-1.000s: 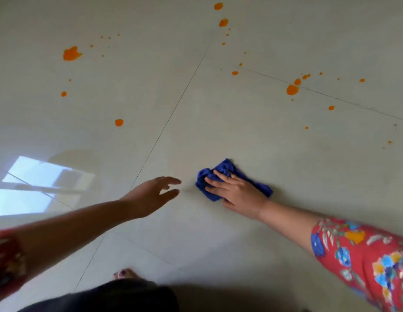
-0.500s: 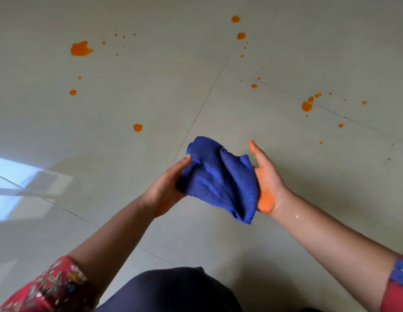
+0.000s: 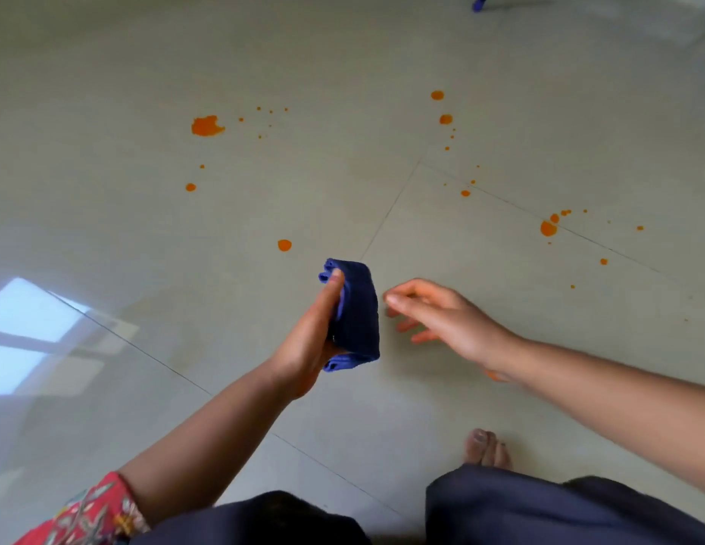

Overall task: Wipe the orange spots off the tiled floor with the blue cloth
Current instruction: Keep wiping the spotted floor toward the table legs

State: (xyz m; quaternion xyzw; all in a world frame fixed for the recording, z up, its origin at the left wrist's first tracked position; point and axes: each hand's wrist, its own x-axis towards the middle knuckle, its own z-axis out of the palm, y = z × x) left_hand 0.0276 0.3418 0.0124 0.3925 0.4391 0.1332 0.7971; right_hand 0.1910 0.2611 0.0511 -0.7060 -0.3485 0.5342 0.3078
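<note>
Floor [image 3: 119, 245] pale grey-green, large glossy tiles. Thin dark grout lines [image 3: 390, 212] ran diagonally: two met at tile corner right of floor's middle, third crossed near left part. Bright bluish-white window reflection [image 3: 32, 308] lay on sheen at left edge, split by dark bars. Dimmer reflected patches just beside it. Small blue object [image 3: 479, 2] stood at far edge, kind unclear. Paler blurred area in far right corner, unreadable. Light soft, shadows faint.
</note>
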